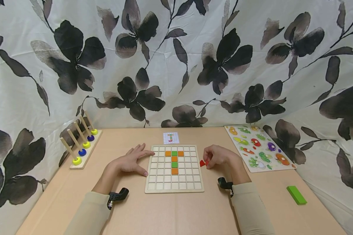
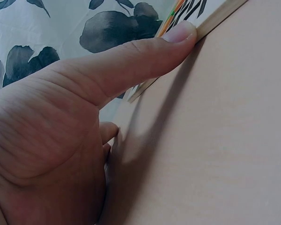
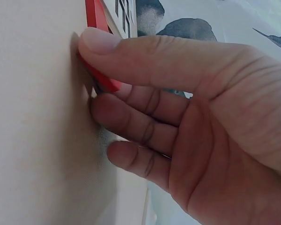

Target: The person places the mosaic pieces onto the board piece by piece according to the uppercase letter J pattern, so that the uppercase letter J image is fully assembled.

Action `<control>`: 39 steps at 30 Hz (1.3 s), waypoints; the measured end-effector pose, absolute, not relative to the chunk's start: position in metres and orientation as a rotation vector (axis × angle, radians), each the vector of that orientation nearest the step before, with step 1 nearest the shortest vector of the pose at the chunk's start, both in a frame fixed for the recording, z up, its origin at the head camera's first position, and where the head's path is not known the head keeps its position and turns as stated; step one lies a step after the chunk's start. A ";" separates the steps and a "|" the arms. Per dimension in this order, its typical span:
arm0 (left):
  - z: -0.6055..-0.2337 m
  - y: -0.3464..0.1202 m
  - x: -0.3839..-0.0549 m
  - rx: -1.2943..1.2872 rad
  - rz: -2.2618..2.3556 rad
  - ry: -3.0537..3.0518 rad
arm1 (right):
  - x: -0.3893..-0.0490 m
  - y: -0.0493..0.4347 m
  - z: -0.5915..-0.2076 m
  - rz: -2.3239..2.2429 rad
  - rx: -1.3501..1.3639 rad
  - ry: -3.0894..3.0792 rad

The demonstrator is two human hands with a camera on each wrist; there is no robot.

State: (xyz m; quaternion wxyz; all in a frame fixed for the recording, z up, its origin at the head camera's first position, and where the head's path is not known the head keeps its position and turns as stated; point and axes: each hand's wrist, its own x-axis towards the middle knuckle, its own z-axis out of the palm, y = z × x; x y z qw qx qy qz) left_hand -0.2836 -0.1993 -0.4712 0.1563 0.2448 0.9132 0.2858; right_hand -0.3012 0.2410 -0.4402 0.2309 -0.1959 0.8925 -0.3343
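A wooden grid board [image 1: 174, 191] with pale squares lies flat on the table, some cells filled with orange tiles [image 1: 175, 171] and green tiles [image 1: 175, 164] in a T shape. My left hand [image 1: 133, 160] is spread at the board's left side, thumb and index finger touching its edge; the thumb [image 2: 145, 61] shows on that edge in the left wrist view. Right of the board, my right hand [image 1: 219, 156] pinches a red piece [image 1: 202, 163] between thumb and fingers. Red [image 3: 97, 16] shows on both sides of the thumb in the right wrist view; whether it is one piece or two I cannot tell.
A small pattern card [image 1: 171, 137] lies behind the board. At the left stands a peg rack [image 1: 86, 150] with yellow and blue rings. A vegetable picture board [image 1: 260, 148] is at the back right, and a green block [image 1: 296, 195] lies at the right.
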 end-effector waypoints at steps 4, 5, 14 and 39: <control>-0.471 -0.199 -0.283 0.705 0.814 2.616 | -0.300 0.241 -0.438 -0.953 -0.546 2.446; -0.471 -0.199 -0.283 0.706 0.814 2.616 | -0.300 0.241 -0.437 -0.960 -0.550 2.446; -0.470 -0.199 -0.283 0.715 0.808 2.620 | -0.302 0.244 -0.435 -1.001 -0.608 2.516; -0.470 -0.199 -0.282 0.728 0.809 2.625 | -0.297 0.223 -0.423 -1.048 -0.692 2.534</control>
